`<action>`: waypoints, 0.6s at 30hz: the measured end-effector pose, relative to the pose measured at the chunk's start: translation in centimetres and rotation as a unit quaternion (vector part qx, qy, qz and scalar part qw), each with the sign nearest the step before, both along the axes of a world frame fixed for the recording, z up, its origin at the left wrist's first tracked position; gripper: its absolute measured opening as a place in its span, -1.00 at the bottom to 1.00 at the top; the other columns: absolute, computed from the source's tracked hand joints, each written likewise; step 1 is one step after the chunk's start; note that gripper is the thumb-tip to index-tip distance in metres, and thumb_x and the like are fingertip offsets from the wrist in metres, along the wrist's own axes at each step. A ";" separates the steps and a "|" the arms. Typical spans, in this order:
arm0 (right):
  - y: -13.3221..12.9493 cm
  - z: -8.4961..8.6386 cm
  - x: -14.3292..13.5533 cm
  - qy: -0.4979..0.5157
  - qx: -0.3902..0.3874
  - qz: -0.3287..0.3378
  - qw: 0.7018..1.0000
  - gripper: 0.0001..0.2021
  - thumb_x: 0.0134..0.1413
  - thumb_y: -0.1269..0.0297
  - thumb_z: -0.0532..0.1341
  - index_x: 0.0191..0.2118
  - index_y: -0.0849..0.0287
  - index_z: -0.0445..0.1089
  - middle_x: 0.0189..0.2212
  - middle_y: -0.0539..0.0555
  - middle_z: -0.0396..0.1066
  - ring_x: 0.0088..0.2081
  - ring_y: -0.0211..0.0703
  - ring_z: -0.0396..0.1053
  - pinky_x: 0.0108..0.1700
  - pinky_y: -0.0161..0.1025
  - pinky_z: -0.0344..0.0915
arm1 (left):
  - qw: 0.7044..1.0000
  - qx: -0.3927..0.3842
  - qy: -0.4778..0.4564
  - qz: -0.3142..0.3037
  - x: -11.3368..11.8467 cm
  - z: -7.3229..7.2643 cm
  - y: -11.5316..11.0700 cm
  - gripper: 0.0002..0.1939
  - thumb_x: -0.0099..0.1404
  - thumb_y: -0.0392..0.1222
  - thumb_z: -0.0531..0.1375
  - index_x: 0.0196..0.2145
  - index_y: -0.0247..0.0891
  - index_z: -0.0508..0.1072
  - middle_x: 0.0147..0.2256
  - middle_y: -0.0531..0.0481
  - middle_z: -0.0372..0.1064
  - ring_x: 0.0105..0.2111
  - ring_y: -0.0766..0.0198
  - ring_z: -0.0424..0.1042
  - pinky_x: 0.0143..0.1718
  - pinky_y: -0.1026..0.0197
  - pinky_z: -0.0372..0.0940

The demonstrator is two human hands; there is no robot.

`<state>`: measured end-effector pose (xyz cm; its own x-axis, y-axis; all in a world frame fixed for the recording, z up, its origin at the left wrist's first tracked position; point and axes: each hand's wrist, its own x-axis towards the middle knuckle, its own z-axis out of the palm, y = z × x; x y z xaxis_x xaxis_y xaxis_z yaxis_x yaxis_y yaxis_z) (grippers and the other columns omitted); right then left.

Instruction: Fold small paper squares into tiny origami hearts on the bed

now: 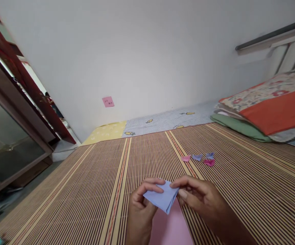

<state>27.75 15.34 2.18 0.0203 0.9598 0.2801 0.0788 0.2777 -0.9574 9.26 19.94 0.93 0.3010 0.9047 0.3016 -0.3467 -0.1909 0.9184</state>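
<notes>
A folded sheet of blue paper [161, 199] is held up between both hands, its layers parting a little at the lower right edge. My left hand [143, 204] grips its left side, fingers on top and the thumb hidden underneath. At the right corner, my right hand [198, 195] pinches the paper between thumb and fingers. Below the hands lies a pink sheet [171, 228], partly covered by them. Farther off on the striped mat are small folded pieces: a pink one [186, 158], a blue one [197, 157], another blue one [210, 155] and a magenta one [209, 162].
The striped mat [86, 190] spreads over the bed up to a patterned sheet [160, 119] along the wall. Folded bedding [272, 105] is stacked at the right. A pink note [108, 101] is stuck to the wall. A glass-fronted cabinet [6, 136] stands at the left.
</notes>
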 end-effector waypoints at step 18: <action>-0.3 0.3 0.4 -0.006 0.007 -0.019 1.000 -0.82 0.19 0.24 0.26 -0.16 0.17 0.55 -0.39 0.07 0.48 -0.35 -0.15 0.41 -0.32 -0.23 0.38 | 0.998 -0.014 0.039 -0.050 -0.6 0.7 -0.6 -0.60 0.25 0.02 0.32 -0.01 -0.20 0.56 0.09 -0.26 0.46 0.09 -0.12 0.41 0.11 -0.01 0.28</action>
<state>28.19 15.09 2.45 0.0534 0.9546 0.2931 0.1018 0.2868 -0.9526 8.69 19.30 1.58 0.4112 0.8769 0.2488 -0.2901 -0.1329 0.9477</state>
